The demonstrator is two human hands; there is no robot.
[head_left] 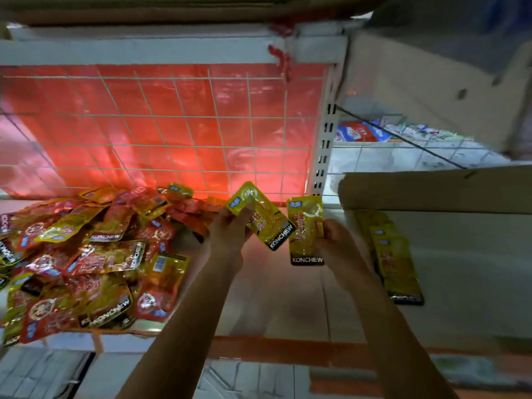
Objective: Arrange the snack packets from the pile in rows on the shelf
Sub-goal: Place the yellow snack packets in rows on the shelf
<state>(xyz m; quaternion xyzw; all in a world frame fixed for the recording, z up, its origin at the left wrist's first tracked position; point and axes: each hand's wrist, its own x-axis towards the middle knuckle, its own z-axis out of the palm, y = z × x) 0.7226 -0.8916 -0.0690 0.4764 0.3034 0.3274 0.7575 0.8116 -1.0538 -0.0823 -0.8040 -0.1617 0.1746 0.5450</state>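
Note:
A loose pile of red and yellow snack packets (86, 254) covers the left half of the white shelf (288, 298). My left hand (230, 228) grips a yellow packet (263, 217), tilted, above the shelf's middle. Just to its right, my right hand (335, 240) holds another yellow packet (305, 228) upright by its right edge. A row of overlapping yellow packets (391, 254) lies flat on the shelf to the right of my right hand.
A white wire grid (172, 119) with red plastic sheeting behind it backs the shelf. A cardboard piece (431, 188) overhangs the shelf's right side above the row. A perforated white upright (324, 151) stands at the back right. An orange strip (273, 349) lines the shelf's front edge.

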